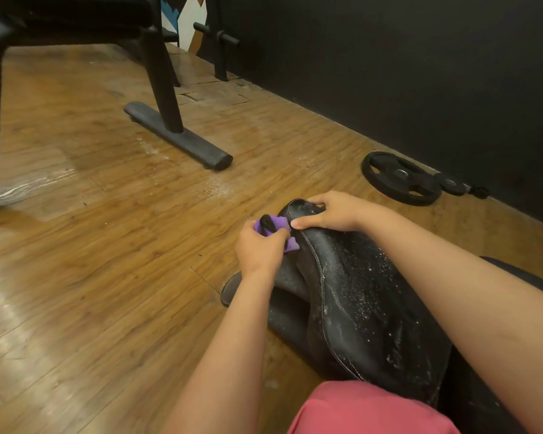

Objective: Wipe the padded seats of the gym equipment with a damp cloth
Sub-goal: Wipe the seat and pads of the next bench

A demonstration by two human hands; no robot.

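Observation:
A black padded seat [358, 296] with white stitching lies low in front of me, its top speckled with white droplets or flakes. My left hand [259, 250] grips a bunched purple cloth [276, 225] and presses it against the seat's left side near the narrow far end. My right hand [333, 213] holds that far tip, thumb along the left edge and fingers curled over the top. A pink-clad knee [367, 408] sits below the seat.
A black bench frame with a floor bar [179, 136] stands to the upper left on the wooden floor [107, 245]. A large weight plate [400, 178] and a smaller one [450, 183] lie by the black wall [420, 73]. White specks dust the floor.

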